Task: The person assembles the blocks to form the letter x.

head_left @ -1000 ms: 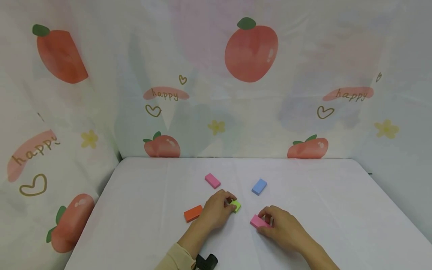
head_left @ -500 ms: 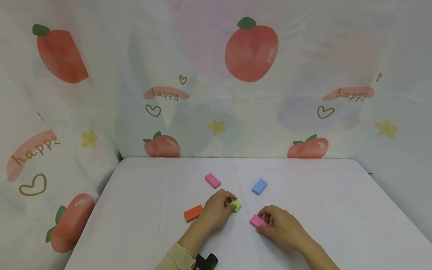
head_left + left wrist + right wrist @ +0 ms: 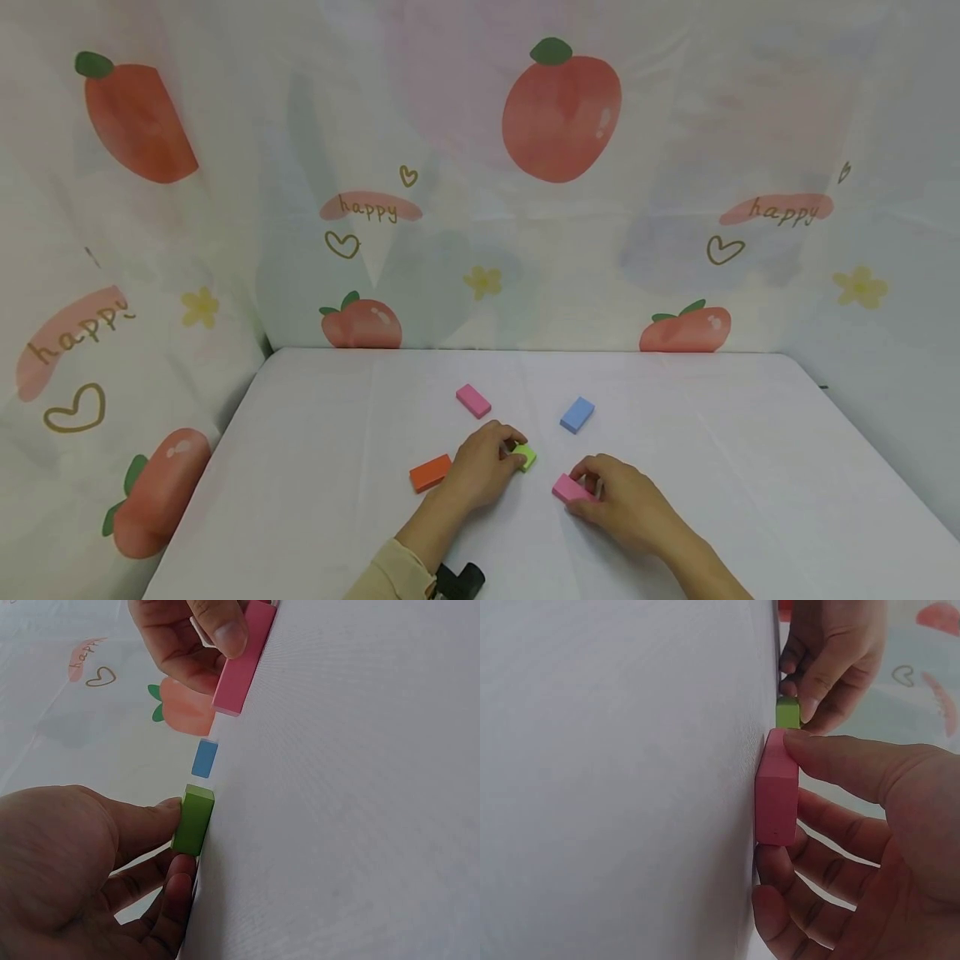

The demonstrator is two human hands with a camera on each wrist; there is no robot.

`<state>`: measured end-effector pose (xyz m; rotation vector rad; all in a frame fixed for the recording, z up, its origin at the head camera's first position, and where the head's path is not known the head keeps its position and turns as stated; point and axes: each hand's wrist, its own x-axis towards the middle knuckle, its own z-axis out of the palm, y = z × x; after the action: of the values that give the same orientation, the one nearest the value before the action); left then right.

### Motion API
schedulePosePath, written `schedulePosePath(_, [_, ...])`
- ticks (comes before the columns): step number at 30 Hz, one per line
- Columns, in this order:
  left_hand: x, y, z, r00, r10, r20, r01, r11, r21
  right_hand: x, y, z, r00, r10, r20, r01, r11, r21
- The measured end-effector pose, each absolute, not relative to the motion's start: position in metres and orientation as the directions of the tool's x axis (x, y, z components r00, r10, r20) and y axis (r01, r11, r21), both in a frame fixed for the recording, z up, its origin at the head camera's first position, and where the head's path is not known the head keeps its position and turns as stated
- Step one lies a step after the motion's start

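Note:
My left hand [image 3: 483, 467] pinches a small green block [image 3: 527, 457] between thumb and fingers on the white tabletop. In the left wrist view, the green block [image 3: 193, 820] shows its long side, with the thumb on one end and fingertips at the other. To the right, my right hand [image 3: 626, 504] grips a pink block [image 3: 572, 489], thumb on the near side and fingers on the far side. The right wrist view has this pink block [image 3: 777, 791] low against the table surface. A gap separates the two held blocks.
Behind the hands lie a second pink block [image 3: 473, 401] and a blue block [image 3: 577, 415]. An orange block [image 3: 430, 473] sits left of my left wrist, partly covered by it. A fruit-printed cloth [image 3: 450, 242] rises at the table's back edge.
My right hand has shifted slightly left and away from me with the pink block, towards the green one. The left hand stays in place on the green block.

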<state>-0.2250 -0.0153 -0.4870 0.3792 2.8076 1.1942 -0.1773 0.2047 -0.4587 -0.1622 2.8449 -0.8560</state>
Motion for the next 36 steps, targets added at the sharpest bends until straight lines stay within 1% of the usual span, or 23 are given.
schedulePosePath(14, [-0.2278, -0.0141, -0.4878, -0.97, 0.242, 0.018, 0.181, 0.672, 0.718, -0.1771, 0.2031, -0.4579, -0.982, -0.171, -0.084, -0.097, 0.83, -0.548])
schedulePosePath(36, [-0.2262, -0.0151, -0.4864, -0.968, 0.251, 0.013, 0.183, 0.67, 0.72, -0.1817, 0.197, -0.457, -0.981, -0.167, -0.095, -0.087, 0.827, -0.555])
